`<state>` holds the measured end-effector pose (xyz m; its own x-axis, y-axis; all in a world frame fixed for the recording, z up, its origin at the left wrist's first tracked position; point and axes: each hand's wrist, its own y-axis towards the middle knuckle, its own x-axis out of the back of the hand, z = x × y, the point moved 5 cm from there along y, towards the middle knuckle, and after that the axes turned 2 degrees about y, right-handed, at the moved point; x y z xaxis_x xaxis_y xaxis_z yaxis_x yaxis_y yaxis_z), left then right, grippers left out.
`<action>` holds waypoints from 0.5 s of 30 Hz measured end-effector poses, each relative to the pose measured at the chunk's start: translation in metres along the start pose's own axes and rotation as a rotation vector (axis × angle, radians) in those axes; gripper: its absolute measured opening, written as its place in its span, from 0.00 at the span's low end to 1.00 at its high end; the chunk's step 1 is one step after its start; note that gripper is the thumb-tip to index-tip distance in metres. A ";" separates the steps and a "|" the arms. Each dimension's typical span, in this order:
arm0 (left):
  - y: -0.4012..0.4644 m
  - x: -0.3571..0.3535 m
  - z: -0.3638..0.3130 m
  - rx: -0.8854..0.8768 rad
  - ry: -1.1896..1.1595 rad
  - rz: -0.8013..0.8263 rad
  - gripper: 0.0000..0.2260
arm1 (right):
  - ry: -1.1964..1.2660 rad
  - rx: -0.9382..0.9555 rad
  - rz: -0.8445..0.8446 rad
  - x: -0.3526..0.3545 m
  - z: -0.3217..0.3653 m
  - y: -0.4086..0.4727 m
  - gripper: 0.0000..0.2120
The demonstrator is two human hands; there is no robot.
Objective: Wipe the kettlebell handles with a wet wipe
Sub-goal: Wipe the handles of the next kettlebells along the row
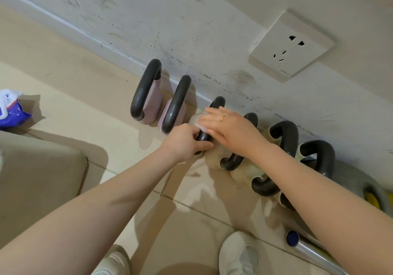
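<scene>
The white wet wipe lies draped over the black handle of the third kettlebell in a row along the wall, a cream-bodied one. The right hand, wearing a gold ring, lies over the wipe with fingers fairly straight, pressing it onto the handle; only a small fold shows at the fingertips. The left hand grips the same handle just below the wipe, thumb and fingers curled round the bar.

Left of it stand two pink kettlebells, handles glossy. To the right stand more cream kettlebells, partly hidden under the right forearm. A wall socket sits above on the scuffed white wall. A blue-and-white wipe packet lies well apart on the tiled floor at far left. White shoes show at the bottom edge.
</scene>
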<state>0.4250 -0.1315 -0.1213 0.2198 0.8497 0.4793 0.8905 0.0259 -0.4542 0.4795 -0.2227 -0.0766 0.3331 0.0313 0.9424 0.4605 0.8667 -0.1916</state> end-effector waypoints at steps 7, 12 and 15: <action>-0.005 0.001 -0.007 0.091 0.134 -0.016 0.13 | 0.045 -0.023 -0.017 -0.018 -0.007 -0.005 0.25; -0.006 0.000 -0.006 0.154 0.141 -0.038 0.18 | 0.018 -0.063 0.030 -0.010 -0.030 0.006 0.32; -0.005 0.001 -0.004 0.195 0.115 -0.037 0.16 | -0.024 -0.141 -0.060 -0.005 -0.042 0.009 0.30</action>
<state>0.4226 -0.1333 -0.1156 0.2421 0.7809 0.5758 0.8076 0.1666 -0.5656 0.5163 -0.2355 -0.0945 0.2824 -0.0044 0.9593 0.5907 0.7887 -0.1702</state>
